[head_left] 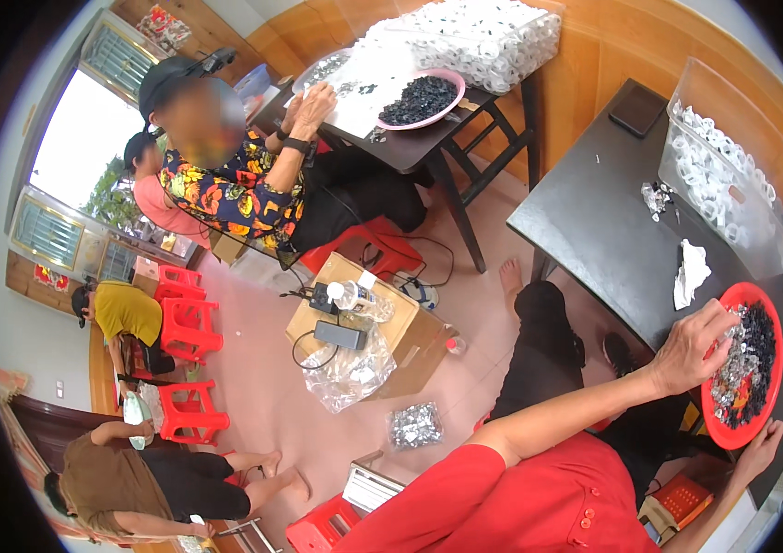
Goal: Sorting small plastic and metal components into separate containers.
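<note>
Well, from where I stand, the left hand (694,348) dips bent fingers over small clear pieces (735,369) in a red plate (730,441) at the edge of a black table (585,198); whether it pinches one, I can't tell. The right hand (760,452) grips the plate's rim. Black pieces (762,343) lie beside the clear ones, near a crumpled white tissue (691,275).

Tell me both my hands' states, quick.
Left hand: fingers bent over the round red plastic plate; grip unclear.
Right hand: at the plate's rim; grip unclear.
</note>
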Available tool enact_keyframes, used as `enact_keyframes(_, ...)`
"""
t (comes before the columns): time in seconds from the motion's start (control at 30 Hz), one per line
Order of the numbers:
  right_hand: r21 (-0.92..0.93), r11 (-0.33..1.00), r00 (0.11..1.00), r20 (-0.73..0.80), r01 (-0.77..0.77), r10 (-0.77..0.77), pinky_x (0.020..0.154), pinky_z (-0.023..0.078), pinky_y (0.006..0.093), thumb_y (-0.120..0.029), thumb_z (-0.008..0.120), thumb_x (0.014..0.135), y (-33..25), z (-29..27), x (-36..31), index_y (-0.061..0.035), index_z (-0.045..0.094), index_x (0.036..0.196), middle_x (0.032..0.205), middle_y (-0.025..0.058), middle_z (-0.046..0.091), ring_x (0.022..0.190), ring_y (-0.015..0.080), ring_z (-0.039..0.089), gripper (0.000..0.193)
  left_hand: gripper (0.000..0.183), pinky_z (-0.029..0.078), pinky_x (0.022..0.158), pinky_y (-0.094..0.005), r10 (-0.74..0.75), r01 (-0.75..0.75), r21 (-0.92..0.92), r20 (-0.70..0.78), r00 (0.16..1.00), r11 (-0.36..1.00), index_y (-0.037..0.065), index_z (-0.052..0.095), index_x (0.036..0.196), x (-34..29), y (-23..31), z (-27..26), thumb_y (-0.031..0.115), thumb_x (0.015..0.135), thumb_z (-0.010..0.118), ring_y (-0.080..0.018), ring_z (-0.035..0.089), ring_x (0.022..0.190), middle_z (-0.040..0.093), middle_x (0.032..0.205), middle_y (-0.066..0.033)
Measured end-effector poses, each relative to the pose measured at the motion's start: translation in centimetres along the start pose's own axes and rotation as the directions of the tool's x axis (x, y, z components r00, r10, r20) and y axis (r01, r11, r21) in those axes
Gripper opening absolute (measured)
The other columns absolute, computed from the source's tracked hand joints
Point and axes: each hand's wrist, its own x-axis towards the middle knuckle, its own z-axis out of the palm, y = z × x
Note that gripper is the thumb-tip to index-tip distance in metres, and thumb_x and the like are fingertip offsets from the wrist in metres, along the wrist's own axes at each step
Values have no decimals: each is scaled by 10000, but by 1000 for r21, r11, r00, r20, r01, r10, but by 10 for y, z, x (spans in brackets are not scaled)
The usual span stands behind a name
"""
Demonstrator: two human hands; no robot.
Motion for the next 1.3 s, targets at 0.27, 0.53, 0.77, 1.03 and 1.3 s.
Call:
enact_keyframes(0.27, -134, 990, 999, -13, -40, 39, 666, 379, 279, -256, 466, 1005, -2, -1, 0, -53, 350, 860, 774, 50, 314, 711, 175, 338, 275, 271, 470, 678, -428, 0, 0, -10, 3, 1000, 1000, -2, 527, 1032, 0, 1, -1, 3, 765, 576, -354, 575, 785, 504, 916, -164)
enact_keyframes(0.53, -75, 997, 1000, -19, -15, 14, 666, 376, 261, -234, 478, 1000, 9, 0, 2, -54, 339, 857, 772, 47, 311, 709, 163, 334, 268, 273, 472, 680, -428, -20, 20, -7, 25, 999, 1000, -3, 537, 1035, 2, 2, -1, 4, 765, 575, -346, 578, 784, 511, 906, -157)
enact_keyframes(0.77, -102, 995, 1000, -10, -21, 20, 674, 358, 234, -194, 473, 999, 2, 1, 0, -58, 326, 846, 781, 42, 288, 721, 156, 317, 252, 269, 468, 675, -421, -2, 1, 23, 25, 1000, 1000, -2, 545, 1030, 3, 4, -1, 5, 763, 576, -336, 578, 768, 512, 893, -152)
enact_keyframes(1.03, -56, 998, 999, 0, -37, 37, 687, 359, 227, -190, 471, 997, -2, 1, -2, -67, 328, 858, 786, 44, 297, 727, 158, 330, 234, 283, 467, 663, -406, -19, 18, 27, 24, 1000, 999, 1, 549, 1039, 3, 4, -1, 6, 758, 585, -316, 577, 751, 509, 883, -142)
enact_keyframes(1.3, -106, 990, 996, -11, -89, 89, 690, 372, 237, -208, 474, 994, -10, 1, -4, -66, 358, 892, 800, 50, 337, 735, 165, 358, 210, 261, 471, 658, -402, -18, 17, 32, 20, 1000, 999, 2, 548, 1022, 2, 5, 0, 7, 764, 587, -309, 576, 732, 510, 882, -140)
